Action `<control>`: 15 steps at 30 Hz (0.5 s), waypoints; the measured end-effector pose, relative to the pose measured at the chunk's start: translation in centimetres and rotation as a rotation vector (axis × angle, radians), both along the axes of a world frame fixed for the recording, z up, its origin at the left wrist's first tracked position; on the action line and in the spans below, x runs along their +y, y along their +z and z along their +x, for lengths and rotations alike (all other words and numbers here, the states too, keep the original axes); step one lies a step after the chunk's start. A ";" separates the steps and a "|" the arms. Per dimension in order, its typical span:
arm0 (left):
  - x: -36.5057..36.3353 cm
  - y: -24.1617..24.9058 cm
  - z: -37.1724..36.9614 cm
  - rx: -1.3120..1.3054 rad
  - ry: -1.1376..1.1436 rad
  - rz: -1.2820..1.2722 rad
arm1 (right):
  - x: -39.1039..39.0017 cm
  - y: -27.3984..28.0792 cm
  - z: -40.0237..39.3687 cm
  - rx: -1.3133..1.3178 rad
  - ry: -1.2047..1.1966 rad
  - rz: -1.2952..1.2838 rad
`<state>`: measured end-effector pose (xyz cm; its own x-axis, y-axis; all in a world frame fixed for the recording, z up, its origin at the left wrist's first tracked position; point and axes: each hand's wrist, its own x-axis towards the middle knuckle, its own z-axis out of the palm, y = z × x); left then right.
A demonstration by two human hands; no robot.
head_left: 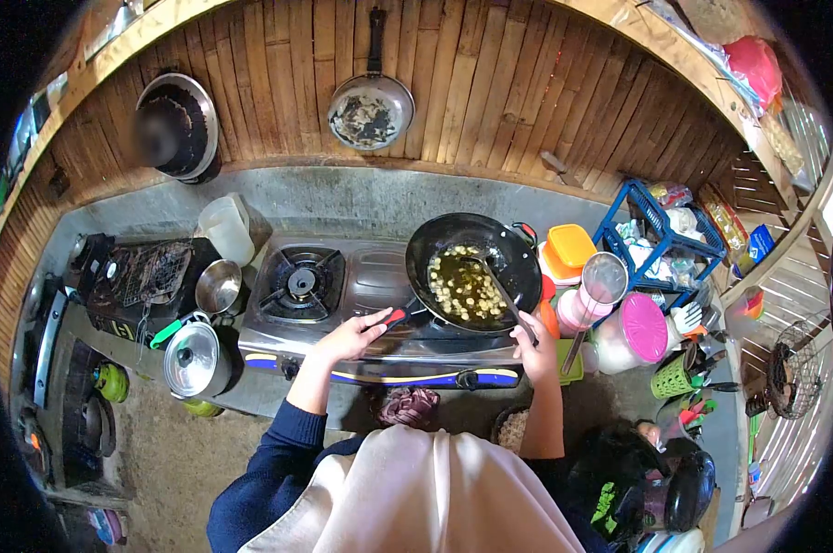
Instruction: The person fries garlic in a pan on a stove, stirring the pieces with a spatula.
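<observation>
A black wok (pixel 518 249) sits on the right burner of the gas stove (pixel 370 276). Small pale pieces (pixel 467 295) float in oil inside it. My left hand (pixel 349 338) is closed around the wok's black and red handle (pixel 400 316). On the other side, my right hand (pixel 535 347) grips the dark handle of a spatula (pixel 502 291); its far end dips into the oil among the pieces, so its head is partly hidden.
Left of the stove stand a lidded pot (pixel 196 355) and a small steel pot (pixel 219 287). Plastic containers (pixel 571 246), a strainer (pixel 605 278) and a blue rack (pixel 658 221) crowd the right side. A frying pan (pixel 371 112) hangs on the bamboo wall.
</observation>
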<state>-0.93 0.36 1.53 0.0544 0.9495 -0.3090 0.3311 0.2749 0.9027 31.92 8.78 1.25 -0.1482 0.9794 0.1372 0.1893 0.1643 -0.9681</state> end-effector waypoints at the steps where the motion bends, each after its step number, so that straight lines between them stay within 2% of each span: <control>1: 0.1 -0.3 -0.1 0.013 0.002 0.002 | 0.0 -0.4 0.3 0.025 -0.002 0.083; 4: 0.0 -0.1 0.1 0.047 0.013 0.007 | -1.1 0.6 1.6 -0.045 0.000 0.168; 10: 0.1 -0.6 0.1 0.025 0.015 0.018 | -4.6 4.1 3.5 -0.079 -0.132 0.110; 12: 0.4 -1.5 -0.1 0.119 -0.007 0.184 | -5.3 4.5 4.0 -0.074 -0.164 0.117; 15: 0.4 -1.5 -0.1 0.066 0.004 0.124 | -6.6 6.0 4.5 -0.075 -0.212 0.091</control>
